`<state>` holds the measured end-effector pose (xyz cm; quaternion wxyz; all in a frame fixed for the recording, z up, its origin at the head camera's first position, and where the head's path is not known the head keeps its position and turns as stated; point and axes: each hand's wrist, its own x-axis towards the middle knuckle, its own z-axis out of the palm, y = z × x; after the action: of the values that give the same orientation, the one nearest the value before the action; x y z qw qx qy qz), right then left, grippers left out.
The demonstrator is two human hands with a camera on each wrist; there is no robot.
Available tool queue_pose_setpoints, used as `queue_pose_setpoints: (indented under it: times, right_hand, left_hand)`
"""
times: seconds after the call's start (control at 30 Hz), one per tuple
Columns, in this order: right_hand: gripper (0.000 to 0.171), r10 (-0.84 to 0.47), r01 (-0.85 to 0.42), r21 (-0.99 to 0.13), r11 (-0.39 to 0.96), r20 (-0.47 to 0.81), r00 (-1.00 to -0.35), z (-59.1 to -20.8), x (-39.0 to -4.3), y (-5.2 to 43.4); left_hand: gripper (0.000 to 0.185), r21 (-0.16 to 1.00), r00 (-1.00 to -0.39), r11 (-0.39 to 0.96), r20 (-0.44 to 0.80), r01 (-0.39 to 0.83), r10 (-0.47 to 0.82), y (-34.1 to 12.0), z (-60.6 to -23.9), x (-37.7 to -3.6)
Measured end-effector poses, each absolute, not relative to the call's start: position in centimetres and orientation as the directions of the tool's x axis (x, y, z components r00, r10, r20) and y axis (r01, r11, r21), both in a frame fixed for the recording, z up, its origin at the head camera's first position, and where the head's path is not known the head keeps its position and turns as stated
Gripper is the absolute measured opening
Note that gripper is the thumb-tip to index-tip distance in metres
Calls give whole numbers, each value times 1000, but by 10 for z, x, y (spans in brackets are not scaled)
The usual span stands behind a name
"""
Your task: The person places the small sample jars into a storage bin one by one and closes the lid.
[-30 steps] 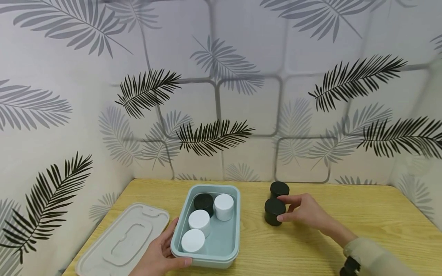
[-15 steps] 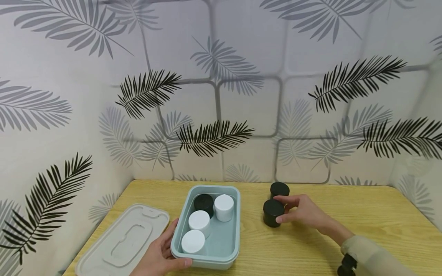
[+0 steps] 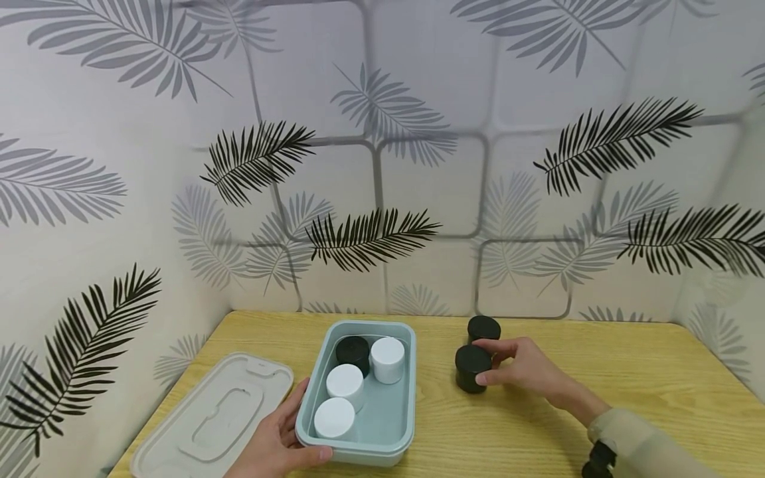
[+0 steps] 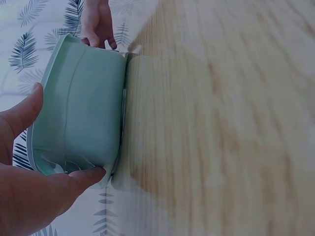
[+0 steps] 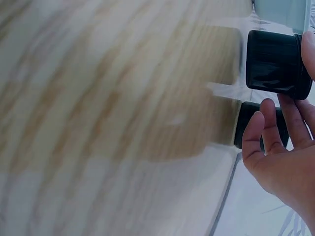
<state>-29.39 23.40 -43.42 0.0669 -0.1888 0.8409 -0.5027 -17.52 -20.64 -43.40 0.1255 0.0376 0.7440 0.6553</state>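
Note:
My left hand [image 3: 270, 439] holds the light blue-green plastic box [image 3: 386, 413] at its near left corner, thumb on the front wall and fingers along the left side. Inside the box stand one black-lidded jar [image 3: 352, 353] and several white-lidded jars [image 3: 335, 418], their lower parts partly hidden. To the right of the box, my right hand [image 3: 530, 373] pinches a black jar [image 3: 473, 369] between thumb and fingers. That jar [image 5: 273, 61] is upright at the table; whether a sliver of space lies under it I cannot tell. Just behind it is a second black jar [image 3: 484, 329], partly covered.
A pale flat lid [image 3: 218, 415] lies on the table left of the box, close to my left forearm. The wooden table [image 3: 645, 378] ends at a wall [image 3: 430, 265] hung with leaf-patterned covering, which also closes off the left side.
My right hand has shifted very slightly left with the black jar in its fingers. The left hand, the box and the jars inside have stayed in place.

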Motion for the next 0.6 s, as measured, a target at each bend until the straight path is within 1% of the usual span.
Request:
queue_pose_setpoints:
  times: [0.2, 0.5, 0.6]
  right_hand:
    - [68, -365, -234, -883, 407, 77, -928, -415, -289, 227]
    - [68, -350, -200, -920, 336, 75, -934, -383, -281, 206]
    - [66, -349, -200, -930, 308, 85, -933, -374, -277, 196]
  left_hand:
    - [110, 986, -964, 123, -135, -109, 229, -206, -434, -175]
    - [110, 986, -963, 124, -136, -110, 231, -206, -433, -176]
    - [110, 985, -962, 127, -142, -115, 232, -206, -433, -175]
